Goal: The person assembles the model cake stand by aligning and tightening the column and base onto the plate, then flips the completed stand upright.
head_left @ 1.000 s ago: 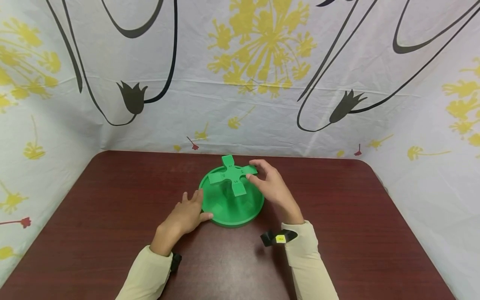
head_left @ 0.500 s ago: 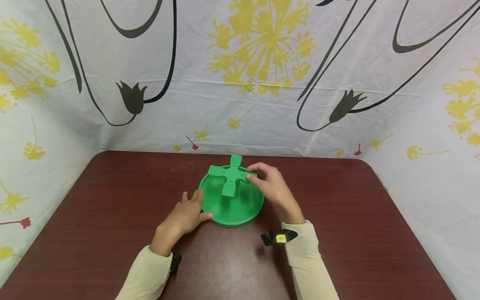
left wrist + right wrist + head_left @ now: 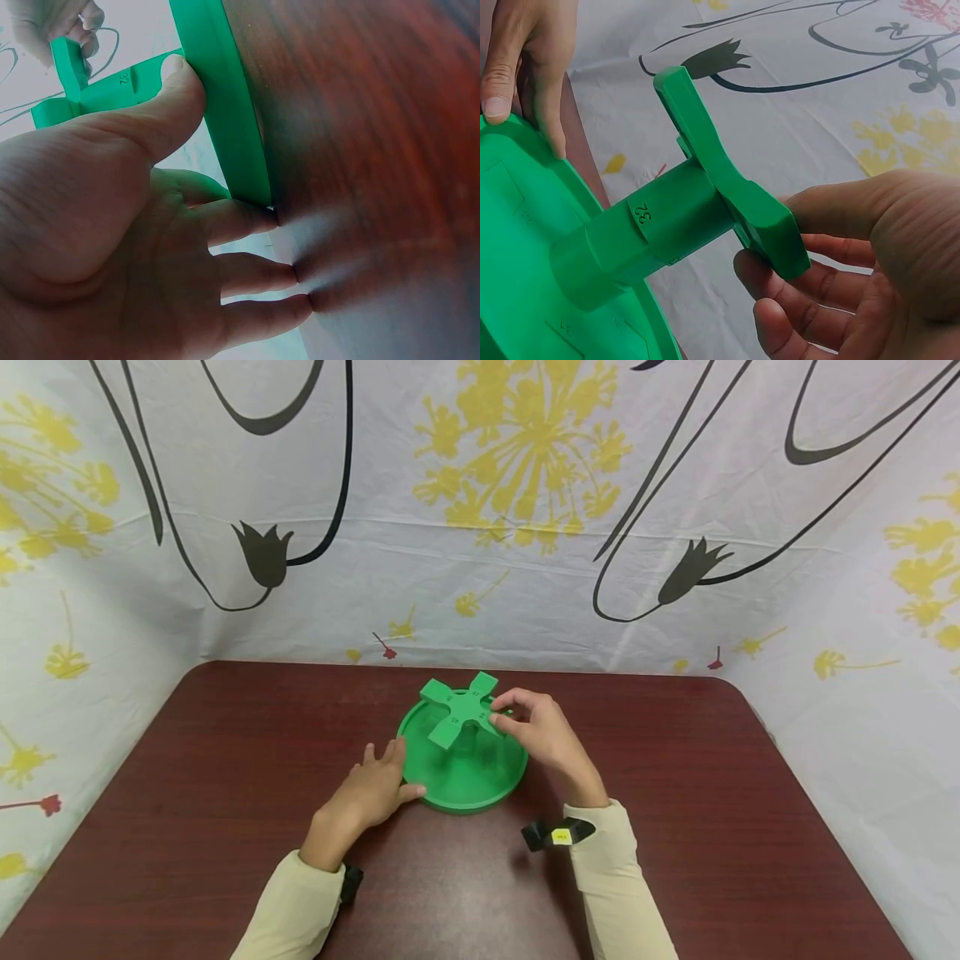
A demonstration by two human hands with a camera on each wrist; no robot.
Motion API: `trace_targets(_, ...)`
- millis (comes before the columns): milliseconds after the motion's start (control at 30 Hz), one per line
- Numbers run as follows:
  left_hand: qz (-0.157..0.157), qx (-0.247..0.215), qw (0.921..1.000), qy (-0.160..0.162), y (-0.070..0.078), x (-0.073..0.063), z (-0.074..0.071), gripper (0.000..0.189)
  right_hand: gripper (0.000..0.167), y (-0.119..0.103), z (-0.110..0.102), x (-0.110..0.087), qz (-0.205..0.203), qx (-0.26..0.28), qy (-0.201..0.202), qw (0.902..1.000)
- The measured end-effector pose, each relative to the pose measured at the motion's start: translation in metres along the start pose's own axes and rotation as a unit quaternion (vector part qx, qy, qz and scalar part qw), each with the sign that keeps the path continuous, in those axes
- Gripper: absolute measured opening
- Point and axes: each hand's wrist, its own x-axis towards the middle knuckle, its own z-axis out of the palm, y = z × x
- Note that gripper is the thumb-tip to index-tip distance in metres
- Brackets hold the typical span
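On the table stands a green round dish [image 3: 465,789] with a low rim. A green post [image 3: 641,232] with raised numbers rises from its middle, topped by a four-armed green cross [image 3: 463,708]. My left hand [image 3: 369,789] steadies the dish on its left side, thumb over the rim and fingers fairly straight and spread, fingertips down on the table in the left wrist view. My right hand [image 3: 543,731] pinches the end of one arm of the cross. In the right wrist view its thumb lies against the arm's tip, fingertips below and behind it.
The dark reddish-brown wooden table [image 3: 247,760] reaches toward the back. A white cloth [image 3: 420,560] with yellow and grey flower prints hangs behind it and along both sides. Each wrist wears a black camera strap [image 3: 558,835].
The four-armed cross has turned clockwise as seen from above, by part of a turn. My right fingers have shifted slightly with its arm. The left hand and the dish stay put.
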Motion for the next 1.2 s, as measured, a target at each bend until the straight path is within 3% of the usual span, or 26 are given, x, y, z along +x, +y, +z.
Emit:
trace_targets(533,0.001,0.002,1.0000,0.000,-0.001,0.001,0.000,0.081,0.015,-0.007,0.006,0.000,-0.005,0.007,-0.030,0.9995)
trace_targets(833,0.003,0.004,1.0000,0.001,-0.001,0.001,0.000,0.082,0.014,-0.010,0.007,-0.002,-0.002,-0.006,-0.025,0.9997)
trace_targets(933,0.004,0.004,1.0000,0.001,-0.001,0.001,0.000,0.082,0.013,-0.011,0.003,-0.002,-0.001,0.002,-0.004,1.0000)
trace_targets(1067,0.005,0.005,1.0000,0.000,-0.001,0.001,0.000,0.082,0.011,-0.010,0.000,-0.001,-0.005,0.026,0.079,0.9965)
trace_targets(1133,0.005,0.004,1.0000,0.001,-0.001,0.001,0.000,0.082,0.015,-0.009,-0.001,0.001,-0.005,0.030,0.121,0.9921)
trace_targets(1200,0.004,0.004,1.0000,0.001,-0.001,0.001,0.000,0.081,0.024,-0.006,-0.002,0.002,0.001,0.025,0.140,0.9899)
